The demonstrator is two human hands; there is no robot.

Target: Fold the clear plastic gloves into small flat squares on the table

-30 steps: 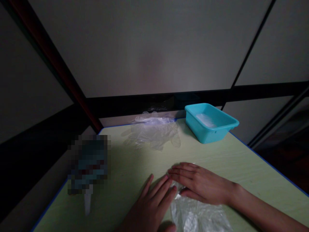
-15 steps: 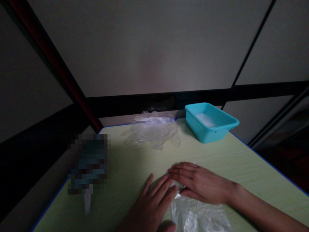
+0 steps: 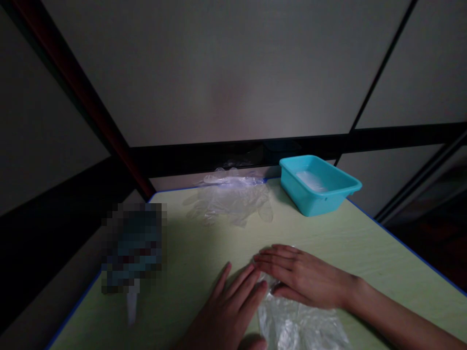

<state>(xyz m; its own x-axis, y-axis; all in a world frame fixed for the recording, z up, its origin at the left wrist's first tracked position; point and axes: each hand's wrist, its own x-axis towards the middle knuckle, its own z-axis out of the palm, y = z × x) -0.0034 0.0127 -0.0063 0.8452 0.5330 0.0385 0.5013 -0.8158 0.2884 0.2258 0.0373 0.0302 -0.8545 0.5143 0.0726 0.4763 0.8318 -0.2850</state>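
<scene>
My right hand [image 3: 301, 272] lies palm down, fingers stretched out side by side, over the upper part of a crinkled clear plastic glove [image 3: 302, 324]. Much of that glove is hidden under the hand, and its lower end runs out of view. My left hand [image 3: 237, 301] is open too, its fingers spread flat at the glove's left edge. Its fingertips meet those of the right hand. Neither hand grips anything. Farther back, a pile of thin clear plastic gloves [image 3: 233, 199] rests along the far edge of the table.
A turquoise plastic basin [image 3: 312, 201] with some clear plastic inside stands at the far right of the pale green table [image 3: 204, 243]. On the left is a pixelated package [image 3: 134, 248] with a white strip [image 3: 132, 306] below it. Cabinet panels [image 3: 233, 73] rise behind the table.
</scene>
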